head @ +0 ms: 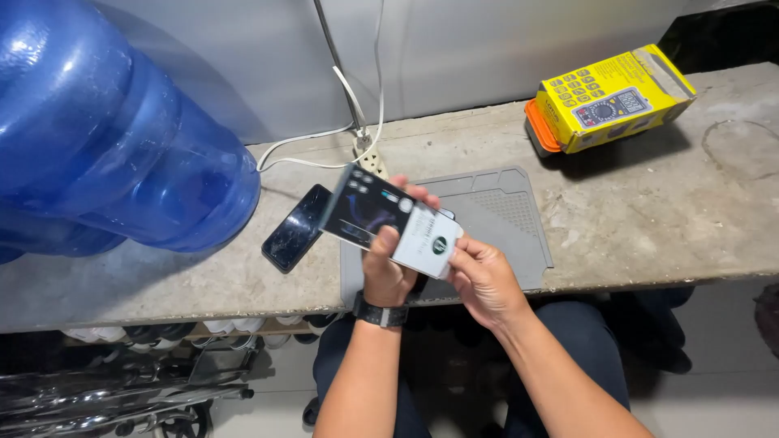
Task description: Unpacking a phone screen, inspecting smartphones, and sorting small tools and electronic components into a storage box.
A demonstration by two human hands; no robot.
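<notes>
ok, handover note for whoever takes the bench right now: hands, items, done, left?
Left hand: grip on the small flat box, held above the grey mat.
Right hand: fingers pinch the box's white end.
Phone: screen up on the concrete bench, left of the mat, beside the blue water jug.
Yellow meter box: far right, untouched.
Done: box picked up.
Left: box not yet open.

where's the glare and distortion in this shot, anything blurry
Head view: glare streaks on the blue water jug, which bulges from wide-angle distortion at the left edge; the yellow box casts a soft shadow on the bench; the flat package in both hands is sharp.
</notes>
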